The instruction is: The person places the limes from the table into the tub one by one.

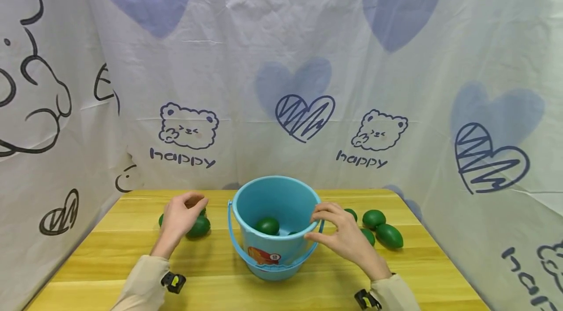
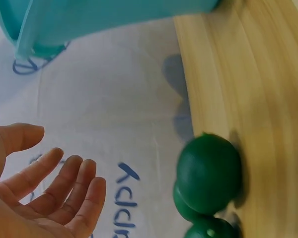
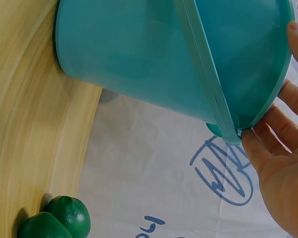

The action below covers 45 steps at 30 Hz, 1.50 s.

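Note:
A light blue bucket (image 1: 274,252) stands upright on the table, its handle hanging down in front. Inside it lies a lime (image 1: 267,226), with a bit of another green one showing lower down. My left hand (image 1: 181,215) hovers over several limes (image 1: 199,228) left of the bucket. In the left wrist view its fingers (image 2: 64,193) are loosely bent, with nothing between them and the thumb. At the bucket's right rim is my right hand (image 1: 340,233). Its fingertips touch the rim (image 3: 283,69) in the right wrist view, thumb spread apart from the fingers.
More limes (image 1: 389,236) lie on the table right of the bucket, partly behind my right hand. The wooden table (image 1: 237,294) ends at a white cloth (image 1: 246,149) printed with hearts and bears, which hangs behind it and on both sides.

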Each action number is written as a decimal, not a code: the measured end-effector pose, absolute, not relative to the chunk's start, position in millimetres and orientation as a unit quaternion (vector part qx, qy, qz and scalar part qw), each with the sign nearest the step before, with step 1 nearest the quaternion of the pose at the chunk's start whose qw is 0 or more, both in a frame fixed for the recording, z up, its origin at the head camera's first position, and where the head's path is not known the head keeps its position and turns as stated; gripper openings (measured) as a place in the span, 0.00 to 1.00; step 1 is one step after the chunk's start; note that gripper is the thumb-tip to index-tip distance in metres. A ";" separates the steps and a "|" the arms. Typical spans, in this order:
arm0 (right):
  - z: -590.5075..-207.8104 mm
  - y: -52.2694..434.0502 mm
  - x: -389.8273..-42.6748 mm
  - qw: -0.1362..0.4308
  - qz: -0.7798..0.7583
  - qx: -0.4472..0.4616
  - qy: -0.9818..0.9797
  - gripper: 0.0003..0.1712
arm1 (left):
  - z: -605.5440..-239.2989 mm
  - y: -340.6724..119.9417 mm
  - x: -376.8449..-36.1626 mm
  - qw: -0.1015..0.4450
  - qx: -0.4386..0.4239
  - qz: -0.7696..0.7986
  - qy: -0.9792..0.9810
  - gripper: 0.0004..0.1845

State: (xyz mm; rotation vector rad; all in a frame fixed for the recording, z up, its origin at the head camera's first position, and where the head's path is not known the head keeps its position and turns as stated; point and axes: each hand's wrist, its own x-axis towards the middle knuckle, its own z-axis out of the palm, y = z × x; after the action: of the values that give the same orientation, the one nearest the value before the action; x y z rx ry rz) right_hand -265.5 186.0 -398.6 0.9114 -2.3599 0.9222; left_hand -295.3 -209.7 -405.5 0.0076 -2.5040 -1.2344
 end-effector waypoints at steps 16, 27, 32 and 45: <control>-398.2 197.8 -272.0 0.192 0.329 0.344 -0.858 0.16 | -427.5 -248.3 -303.9 0.205 0.102 -0.432 -0.872 0.19; -399.4 195.3 -272.5 0.189 0.347 0.334 -0.856 0.19 | -440.3 -267.6 -308.2 0.199 0.128 -0.401 -0.885 0.18; -397.2 194.5 -272.1 0.189 0.346 0.338 -0.855 0.21 | -445.2 -278.5 -313.4 0.176 0.103 -0.371 -0.906 0.23; -393.3 191.6 -273.6 0.171 0.340 0.332 -0.863 0.18 | -466.9 -302.2 -328.2 0.105 0.046 -0.319 -0.941 0.36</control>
State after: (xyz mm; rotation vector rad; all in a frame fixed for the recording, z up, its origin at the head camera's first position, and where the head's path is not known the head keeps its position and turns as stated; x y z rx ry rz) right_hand -273.6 191.6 -393.3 0.9439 -2.4500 0.9649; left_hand -328.2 -302.2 -466.9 0.1350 -2.7724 -0.9410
